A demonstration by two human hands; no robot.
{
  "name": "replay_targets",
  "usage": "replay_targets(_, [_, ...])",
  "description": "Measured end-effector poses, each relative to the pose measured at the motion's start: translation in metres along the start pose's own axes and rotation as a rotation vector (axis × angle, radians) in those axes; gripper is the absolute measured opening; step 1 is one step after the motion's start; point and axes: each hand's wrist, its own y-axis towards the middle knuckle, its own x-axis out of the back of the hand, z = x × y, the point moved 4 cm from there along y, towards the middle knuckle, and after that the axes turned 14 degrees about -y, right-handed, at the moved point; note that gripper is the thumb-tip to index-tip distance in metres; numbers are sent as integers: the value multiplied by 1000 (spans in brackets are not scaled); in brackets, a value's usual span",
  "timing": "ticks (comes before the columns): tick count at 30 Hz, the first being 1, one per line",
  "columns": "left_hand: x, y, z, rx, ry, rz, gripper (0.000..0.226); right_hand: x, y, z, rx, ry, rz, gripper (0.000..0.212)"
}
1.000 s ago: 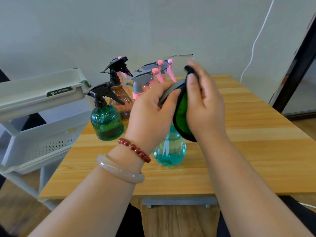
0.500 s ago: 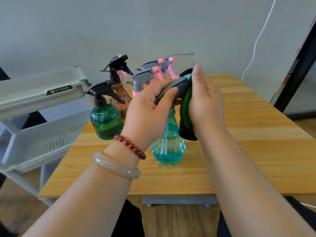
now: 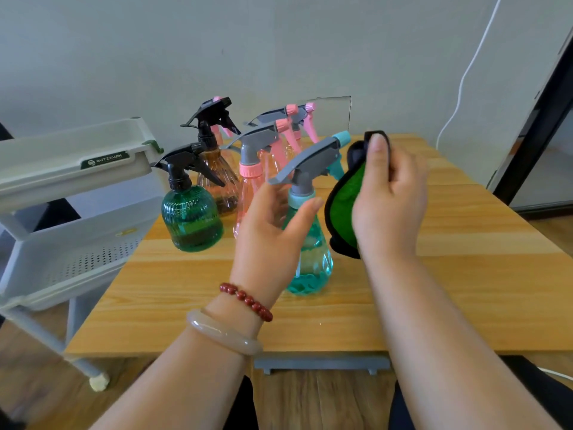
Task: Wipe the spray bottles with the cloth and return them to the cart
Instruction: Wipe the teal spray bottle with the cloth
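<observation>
Now our left hand (image 3: 273, 231) hangs open beside the teal bottle (image 3: 313, 265), which stands unheld near the front edge of the tabletop (image 3: 465, 305); our right hand (image 3: 390, 206) grips the cloth (image 3: 344, 200). If we wipe it unsteadied, we judge it could topple against the pink bottle (image 3: 248, 197) behind.

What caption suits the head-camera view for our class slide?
Left hand open in front of a teal spray bottle on the wooden table, right hand holding a green cloth beside its trigger head.

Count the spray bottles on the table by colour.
Green bottle: 1
Amber bottle: 1
Teal bottle: 1
Pink bottles: 2 clear, others possibly hidden behind
Total: 5 clearly visible
</observation>
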Motion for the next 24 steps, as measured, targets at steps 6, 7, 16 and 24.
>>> replay_targets(6, [-1, 0, 10, -67, 43, 7, 5, -22, -24, 7, 277, -32, 196, 27])
replay_targets(7, [0, 1, 11, -66, 68, 12, 8, -21, -22, 5, 317, -43, 213, 28])
replay_targets(16, [9, 7, 15, -83, 150, 43, 23, -12, -11, -18, 206, -158, 349, 48])
replay_targets(24, [10, 6, 19, -122, 188, 26, 34, -5, 7, -6, -211, 22, 271, 34])
